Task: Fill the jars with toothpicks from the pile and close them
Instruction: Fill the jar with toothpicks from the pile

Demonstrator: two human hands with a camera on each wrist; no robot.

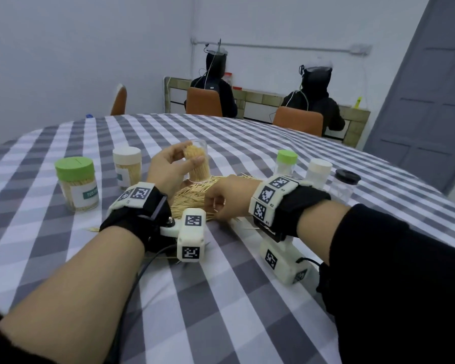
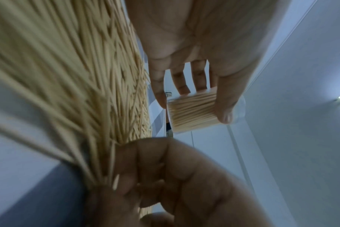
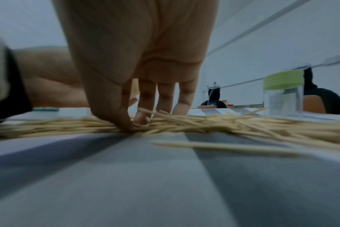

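Nearest you, your right hand [image 1: 222,197] sits on the toothpick pile [image 1: 192,198] on the checked bench [image 1: 221,298], thumb and fingers [image 3: 124,121] pinching a few sticks. Just beyond, your left hand [image 1: 168,166] curls round an open clear jar [image 1: 199,160] packed with toothpicks, tilted over the pile. Farther left stand two filled, capped jars [image 1: 76,182]; farther right, three capped jars [image 1: 286,161], apparently unfilled.

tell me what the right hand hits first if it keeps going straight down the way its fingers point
The right hand points down, fingertips already in the toothpick pile; next comes the checked tablecloth directly beneath, probably at once.
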